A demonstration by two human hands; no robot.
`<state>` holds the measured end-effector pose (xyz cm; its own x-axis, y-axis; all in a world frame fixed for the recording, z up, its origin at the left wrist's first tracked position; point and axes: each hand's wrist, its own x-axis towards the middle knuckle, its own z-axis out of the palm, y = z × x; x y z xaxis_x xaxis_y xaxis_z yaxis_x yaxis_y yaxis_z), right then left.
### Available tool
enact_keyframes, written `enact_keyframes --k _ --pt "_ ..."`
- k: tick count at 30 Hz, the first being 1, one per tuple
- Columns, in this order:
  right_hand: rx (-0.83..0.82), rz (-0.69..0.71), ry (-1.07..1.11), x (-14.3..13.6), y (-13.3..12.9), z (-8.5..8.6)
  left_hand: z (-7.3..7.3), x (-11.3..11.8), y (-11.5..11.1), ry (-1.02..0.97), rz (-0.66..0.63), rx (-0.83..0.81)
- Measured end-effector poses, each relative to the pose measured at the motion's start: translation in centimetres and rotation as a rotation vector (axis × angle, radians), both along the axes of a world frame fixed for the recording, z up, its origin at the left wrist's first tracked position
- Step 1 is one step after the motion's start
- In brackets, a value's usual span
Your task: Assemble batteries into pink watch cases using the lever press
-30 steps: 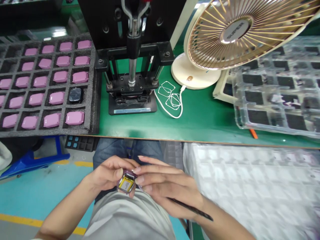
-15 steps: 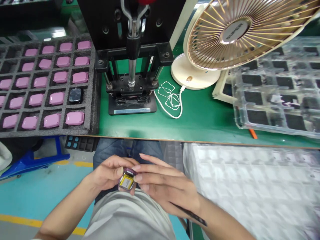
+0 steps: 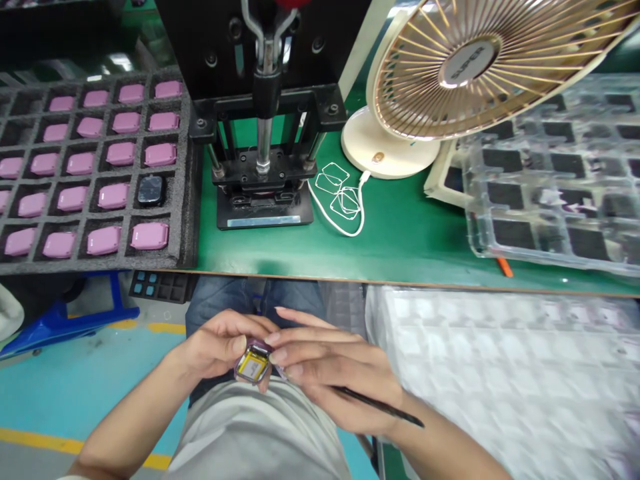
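My left hand (image 3: 220, 347) is closed on a small purple watch case (image 3: 253, 364) over my lap. The case is open side up, and a yellow-edged battery with a pale label shows inside. My right hand (image 3: 335, 370) has its fingertips at the case's right rim. Black tweezers (image 3: 380, 404) are tucked in that hand, their back end sticking out past the wrist side; their tips are hidden. Under the right fingertips shows a bit of something pale purple, too covered to name.
A grey foam tray (image 3: 187, 227) of purple watch cases and one black watch (image 3: 151, 190) lies left. A black hand press (image 3: 265, 167), fan (image 3: 393, 150), white cable (image 3: 363, 210) and thin white frames (image 3: 345, 200) stand ahead. Clear plastic trays (image 3: 480, 240) are at right, white trays (image 3: 475, 347) below.
The right hand has rolled slightly, so the tweezers' back end has swung up and to the right. A pale purple bit now shows under its fingertips. The left hand barely moved.
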<state>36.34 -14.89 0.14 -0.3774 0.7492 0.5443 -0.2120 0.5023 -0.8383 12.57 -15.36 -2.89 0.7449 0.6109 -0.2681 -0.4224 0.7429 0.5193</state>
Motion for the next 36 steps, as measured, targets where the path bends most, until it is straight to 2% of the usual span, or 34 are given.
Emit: enact_keyframes --k 6,12,17,20,32,36 --pt "-0.005 0.019 -0.003 0.02 0.07 -0.15 0.0 -0.06 -0.02 -0.007 0.004 0.007" --pt "0.059 -0.056 -0.037 -0.3 -0.44 -0.35 0.12 0.06 0.04 0.001 0.016 -0.006" --pt "-0.091 -0.067 0.05 -0.5 -0.61 -0.23 -0.22 0.05 -0.14 -0.006 0.015 0.014" --pt "-0.124 -0.055 0.086 -0.49 -0.48 -0.07 -0.31 -0.01 -0.18 -0.02 0.01 0.016" --pt "-0.118 -0.028 0.065 -0.49 -0.35 -0.16 -0.09 -0.08 -0.24 -0.033 0.006 0.021" --pt "-0.055 -0.031 0.016 -0.39 -0.41 -0.22 -0.16 -0.04 -0.32 -0.026 0.019 0.041"
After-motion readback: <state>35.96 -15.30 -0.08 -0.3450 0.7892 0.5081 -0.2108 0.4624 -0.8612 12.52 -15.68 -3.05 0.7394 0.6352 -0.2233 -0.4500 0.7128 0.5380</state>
